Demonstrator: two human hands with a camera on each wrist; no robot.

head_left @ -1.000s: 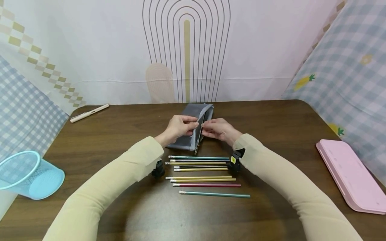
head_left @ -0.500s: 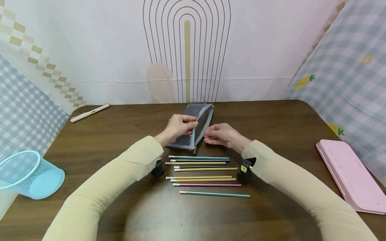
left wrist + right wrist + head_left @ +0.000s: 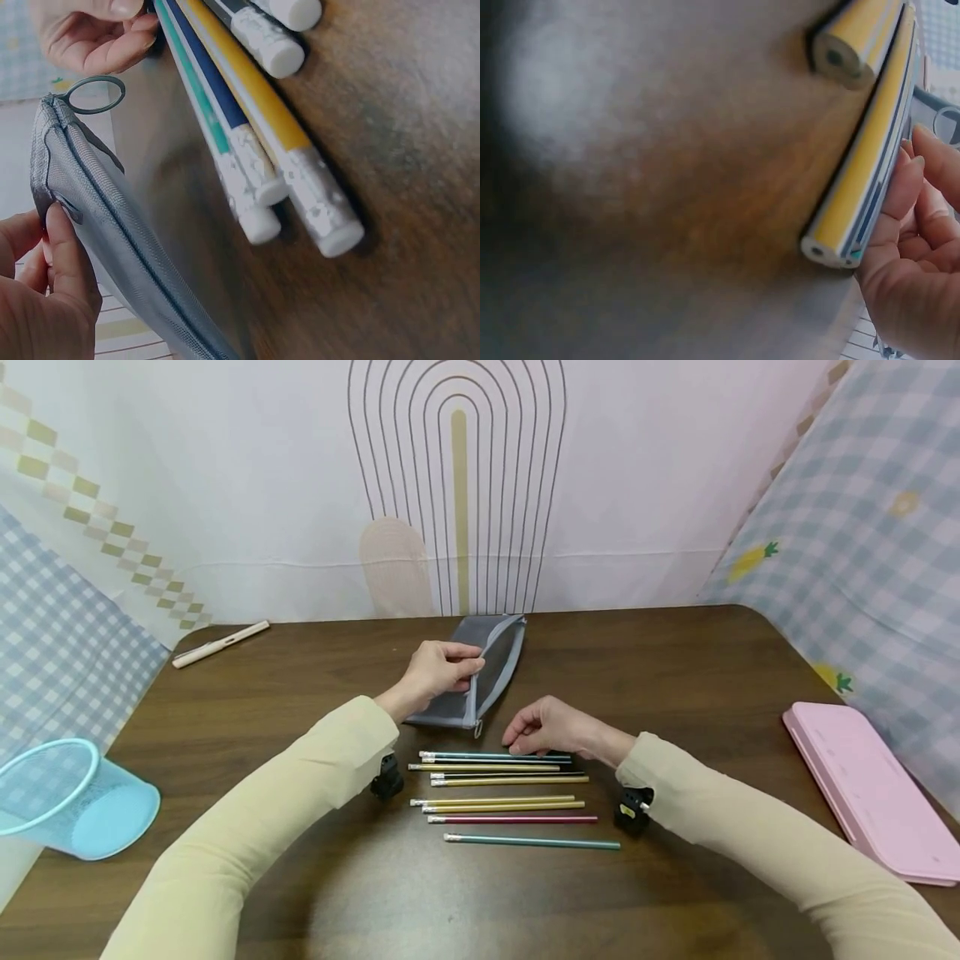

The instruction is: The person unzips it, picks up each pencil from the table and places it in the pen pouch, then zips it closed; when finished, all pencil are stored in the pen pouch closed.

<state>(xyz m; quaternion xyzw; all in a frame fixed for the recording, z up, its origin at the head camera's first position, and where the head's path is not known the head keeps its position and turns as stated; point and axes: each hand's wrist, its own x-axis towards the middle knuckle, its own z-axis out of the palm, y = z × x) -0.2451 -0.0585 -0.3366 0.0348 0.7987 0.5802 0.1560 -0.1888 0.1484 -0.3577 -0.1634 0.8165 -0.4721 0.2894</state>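
Head: left hand, grip pinching rim of grey pouch; pouch on counter, mouth gaping. Right hand curled at far edge of pencils, which lie nearer person than pouch.

Left wrist: left thumb and finger at zippered edge. Right fingertips beside teal pencil.

Right wrist: right fingers alongside bunched pencils; cannot tell whether grip pinches any.

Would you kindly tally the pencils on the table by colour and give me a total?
Gold pencils: 4
Teal pencils: 2
Dark blue pencil: 1
Black pencil: 1
Red pencil: 1
Total: 9
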